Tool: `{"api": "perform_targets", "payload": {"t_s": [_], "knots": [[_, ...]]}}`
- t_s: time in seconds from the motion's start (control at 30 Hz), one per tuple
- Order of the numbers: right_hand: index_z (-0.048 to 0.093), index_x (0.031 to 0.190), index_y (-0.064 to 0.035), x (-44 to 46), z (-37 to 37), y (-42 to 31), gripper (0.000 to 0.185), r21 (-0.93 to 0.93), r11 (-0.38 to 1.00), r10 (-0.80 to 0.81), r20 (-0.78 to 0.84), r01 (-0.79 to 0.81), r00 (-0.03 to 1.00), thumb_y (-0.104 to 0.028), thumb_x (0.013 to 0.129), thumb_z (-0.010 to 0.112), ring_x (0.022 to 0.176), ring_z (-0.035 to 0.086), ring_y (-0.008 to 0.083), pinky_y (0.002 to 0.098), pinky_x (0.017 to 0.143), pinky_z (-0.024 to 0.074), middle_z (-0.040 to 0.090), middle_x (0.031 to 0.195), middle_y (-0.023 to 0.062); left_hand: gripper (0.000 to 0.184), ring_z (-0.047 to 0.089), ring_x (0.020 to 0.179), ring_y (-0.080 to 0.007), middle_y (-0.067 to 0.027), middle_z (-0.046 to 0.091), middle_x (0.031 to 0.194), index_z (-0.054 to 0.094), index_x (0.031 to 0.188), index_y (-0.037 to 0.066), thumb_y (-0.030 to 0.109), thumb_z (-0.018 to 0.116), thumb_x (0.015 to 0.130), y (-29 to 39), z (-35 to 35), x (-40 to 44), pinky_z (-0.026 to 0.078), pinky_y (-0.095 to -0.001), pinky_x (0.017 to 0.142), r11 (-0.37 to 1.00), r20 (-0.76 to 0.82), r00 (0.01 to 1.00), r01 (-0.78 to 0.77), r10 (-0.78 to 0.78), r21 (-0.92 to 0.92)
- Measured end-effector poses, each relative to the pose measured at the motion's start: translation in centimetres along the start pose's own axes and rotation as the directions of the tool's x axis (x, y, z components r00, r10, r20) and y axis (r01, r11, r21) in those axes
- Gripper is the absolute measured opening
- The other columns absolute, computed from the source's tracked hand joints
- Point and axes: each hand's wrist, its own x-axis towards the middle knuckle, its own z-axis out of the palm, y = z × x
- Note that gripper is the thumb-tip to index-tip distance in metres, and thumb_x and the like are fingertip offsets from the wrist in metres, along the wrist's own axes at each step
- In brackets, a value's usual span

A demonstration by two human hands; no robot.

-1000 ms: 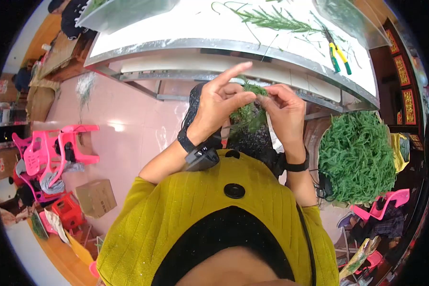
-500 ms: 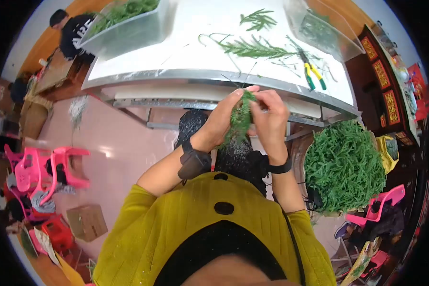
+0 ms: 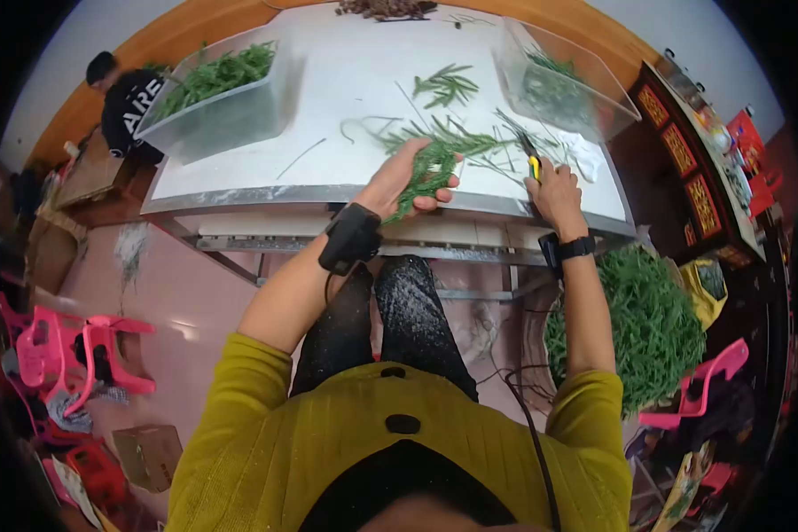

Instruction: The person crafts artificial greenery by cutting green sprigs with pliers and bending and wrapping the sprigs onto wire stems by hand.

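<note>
In my left hand [image 3: 395, 182], fingers curled, is a curled bunch of green artificial-looking sprigs [image 3: 431, 170], held above the table's front edge. My right hand [image 3: 559, 195] is closed around the handles of cutting pliers [image 3: 534, 165] with yellow and green grips, whose jaws point away from me. Close to the pliers lie a long green branch [image 3: 465, 140] and several thin stem pieces. Farther back on the white table [image 3: 337, 97] rests a smaller leafy sprig [image 3: 446, 85].
Clear plastic bins with greenery stand at the left [image 3: 226, 115] and right [image 3: 585, 111] of the table. A big heap of green sprigs [image 3: 638, 319] fills a basket on the floor at right. Pink chairs [image 3: 80, 355] are at left. Another person [image 3: 129, 106] is at far left.
My hands have parted. The left keeps the green bunch and has moved forward over the table edge; the right has let go of it, reached forward right and taken hold of the pliers.
</note>
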Motion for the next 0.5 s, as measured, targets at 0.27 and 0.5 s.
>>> {"api": "perform_targets", "payload": {"t_s": [0.27, 0.5], "knots": [[0.042, 0.136, -0.0039, 0.7, 0.2, 1.7, 0.058, 0.155, 0.980, 0.109, 0.113, -0.126, 0.988, 0.000, 0.078, 0.052, 0.106, 0.054, 0.0450, 0.0514, 0.083, 0.0468, 0.054, 0.109, 0.0344, 0.052, 0.050, 0.060, -0.0145, -0.0114, 0.056, 0.086, 0.049, 0.124, -0.002, 0.040, 0.029, 0.100, 0.1, -1.5, 1.4, 0.036, -0.0192, 0.035, 0.999, -0.041, 0.998, -0.048, 0.048, 0.003], [0.030, 0.148, -0.0114, -5.2, -7.0, -3.1, 0.084, 0.865, 0.301, -0.043, 0.434, -0.402, 0.900, 0.008, 0.067, 0.044, 0.118, 0.051, 0.0304, 0.0367, 0.098, 0.0391, 0.052, 0.129, 0.0217, 0.051, 0.051, 0.057, -0.0132, -0.0100, 0.056, 0.079, 0.052, 0.117, -0.002, 0.040, 0.028, 0.099, -0.3, -1.6, 1.4, 0.035, -0.0203, 0.035, 0.983, -0.132, 0.977, -0.155, 0.167, 0.095]]}}
